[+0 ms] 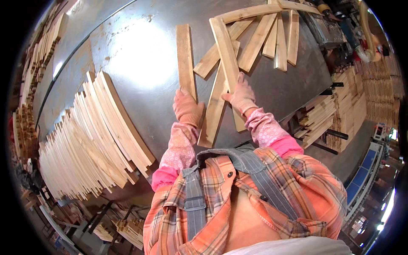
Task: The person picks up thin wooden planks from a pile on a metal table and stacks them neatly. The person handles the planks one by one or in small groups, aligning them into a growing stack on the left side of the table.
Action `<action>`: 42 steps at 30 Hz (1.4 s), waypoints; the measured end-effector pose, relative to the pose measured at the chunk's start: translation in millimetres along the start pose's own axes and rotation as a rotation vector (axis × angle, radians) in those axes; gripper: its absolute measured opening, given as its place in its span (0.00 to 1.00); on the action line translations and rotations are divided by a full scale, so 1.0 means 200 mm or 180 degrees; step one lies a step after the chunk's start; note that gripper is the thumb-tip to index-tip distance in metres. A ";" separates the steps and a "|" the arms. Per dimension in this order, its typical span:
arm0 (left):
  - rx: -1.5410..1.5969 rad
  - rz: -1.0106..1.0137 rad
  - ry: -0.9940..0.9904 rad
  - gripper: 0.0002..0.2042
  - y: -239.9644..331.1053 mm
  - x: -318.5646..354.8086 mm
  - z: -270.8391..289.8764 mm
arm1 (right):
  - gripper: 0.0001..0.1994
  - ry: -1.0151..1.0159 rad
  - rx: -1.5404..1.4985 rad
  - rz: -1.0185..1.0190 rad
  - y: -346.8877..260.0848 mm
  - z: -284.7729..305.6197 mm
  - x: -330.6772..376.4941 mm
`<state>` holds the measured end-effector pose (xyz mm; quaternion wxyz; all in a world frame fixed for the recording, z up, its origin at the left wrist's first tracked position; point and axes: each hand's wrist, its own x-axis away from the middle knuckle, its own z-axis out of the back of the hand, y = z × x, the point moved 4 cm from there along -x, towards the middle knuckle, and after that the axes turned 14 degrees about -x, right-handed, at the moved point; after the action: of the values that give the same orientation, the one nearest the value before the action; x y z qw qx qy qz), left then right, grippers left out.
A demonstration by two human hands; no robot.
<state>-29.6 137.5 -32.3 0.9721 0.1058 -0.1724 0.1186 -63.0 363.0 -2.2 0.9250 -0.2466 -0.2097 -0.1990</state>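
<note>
My left hand (187, 107), in a pink glove, grips the near end of a flat wooden slat (185, 57) that lies on the grey metal table (136, 55). My right hand (241, 96), also gloved, presses on a second slat (226, 55) that crosses over another slat (214, 110) lying between my hands. Beyond them several loose slats (272, 34) are scattered in a heap at the far side of the table.
A long fanned row of slats standing on edge (93, 140) fills the table's left side. Stacks of cut wood (340, 110) stand on the right, with more piles (127, 231) below the table and machinery (340, 25) at the far right.
</note>
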 end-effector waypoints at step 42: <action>0.0046 0.0735 0.0055 0.41 -1.00 0.18 0.16 | 0.38 -0.0505 -0.1481 0.0794 -0.48 -0.58 0.37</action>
<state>46.6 -52.5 -23.8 0.9527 0.0912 -0.1742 0.2319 -12.3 204.2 -21.5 0.8416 -0.4911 -0.1981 -0.1064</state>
